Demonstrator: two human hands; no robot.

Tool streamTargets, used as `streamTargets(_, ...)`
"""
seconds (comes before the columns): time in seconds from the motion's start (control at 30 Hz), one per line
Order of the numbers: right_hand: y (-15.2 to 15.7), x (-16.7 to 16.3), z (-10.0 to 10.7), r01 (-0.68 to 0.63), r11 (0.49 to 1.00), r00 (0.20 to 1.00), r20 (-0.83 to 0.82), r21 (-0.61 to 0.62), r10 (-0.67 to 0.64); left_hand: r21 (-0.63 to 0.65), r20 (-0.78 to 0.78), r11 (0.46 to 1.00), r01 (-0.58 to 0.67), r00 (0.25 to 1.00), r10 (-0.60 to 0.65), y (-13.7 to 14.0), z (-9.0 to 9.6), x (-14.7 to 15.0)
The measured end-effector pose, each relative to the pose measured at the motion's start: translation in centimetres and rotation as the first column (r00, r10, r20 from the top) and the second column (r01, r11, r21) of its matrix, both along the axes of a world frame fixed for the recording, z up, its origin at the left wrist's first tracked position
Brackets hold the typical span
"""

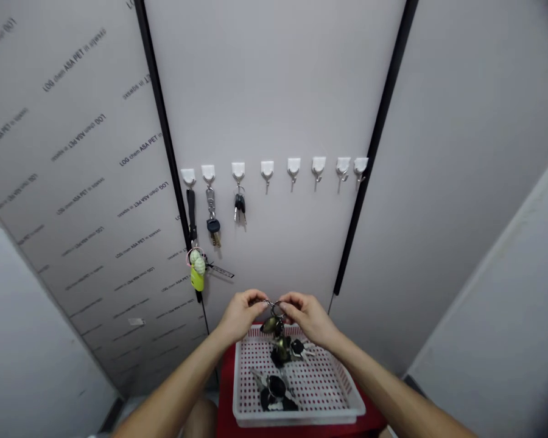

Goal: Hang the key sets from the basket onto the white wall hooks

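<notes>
The left hand (243, 313) and right hand (309, 313) pinch a bunch of keys (270, 326) at its top with their fingers (295, 298), over the white basket (301, 420), where other keys (276, 387) lie

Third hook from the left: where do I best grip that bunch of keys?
Probably pinch the metal ring low down, from the front right: it hangs from the hook, its black-headed keys dangle below, and a neighbouring bunch hangs on the left.

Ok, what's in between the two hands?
In the head view, a metal ring lies between the left hand and right hand, with a dark bunch hanging below.
</notes>
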State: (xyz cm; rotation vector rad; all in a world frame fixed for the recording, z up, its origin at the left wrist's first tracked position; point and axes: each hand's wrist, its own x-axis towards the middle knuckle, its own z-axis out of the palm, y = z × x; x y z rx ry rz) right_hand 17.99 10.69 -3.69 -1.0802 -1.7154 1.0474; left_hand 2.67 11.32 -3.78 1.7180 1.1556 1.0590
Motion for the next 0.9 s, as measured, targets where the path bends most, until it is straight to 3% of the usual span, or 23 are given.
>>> streamTargets(0.1,0.9,-0.3,3.3,0.028,0.999,0.997,-0.071,0.041,-0.025,0.074,0.046,0.997,-0.031,0.999,0.027,0.6,1.6,-0.2)
streamTargets(0.2,2.1,-1.2,7.5,0.093,0.986,0.986,-0.150,0.140,-0.072,0.213,0.157,0.974,-0.074,0.987,0.040,1.3,4.5,0.3)
streamTargets(0.33,4.3,-2.6,12.7,0.194,0.957,0.916,-0.388,0.215,-0.098,0.406,0.187,0.912,-0.061,0.982,-0.017,2.1,9.4,1.4)
streamTargets(0.47,6.5,-3.8,16.2,0.256,0.944,0.846,-0.520,0.208,-0.115,0.502,0.166,0.847,-0.174,0.981,0.103,3.8,12.9,2.1)
streamTargets(0.57,7.9,-4.4,17.3,0.284,0.941,0.840,-0.520,0.183,-0.153,0.510,0.165,0.831,-0.223,0.973,0.160,5.3,13.9,2.3)
streamTargets(0.73,9.5,-4.7,16.8,0.345,0.928,0.842,-0.482,0.139,-0.241,0.524,0.109,0.821,-0.228,0.974,0.200,6.7,13.3,2.4)
streamTargets(0.83,9.8,-4.3,16.1,0.367,0.909,0.850,-0.467,0.197,-0.242,0.522,0.088,0.821,-0.232,0.972,0.218,6.2,12.3,2.3)
streamTargets(0.9,9.4,-3.6,15.0,0.408,0.870,0.852,-0.459,0.276,-0.254,0.520,0.095,0.823,-0.228,0.973,0.209,5.4,11.2,2.0)
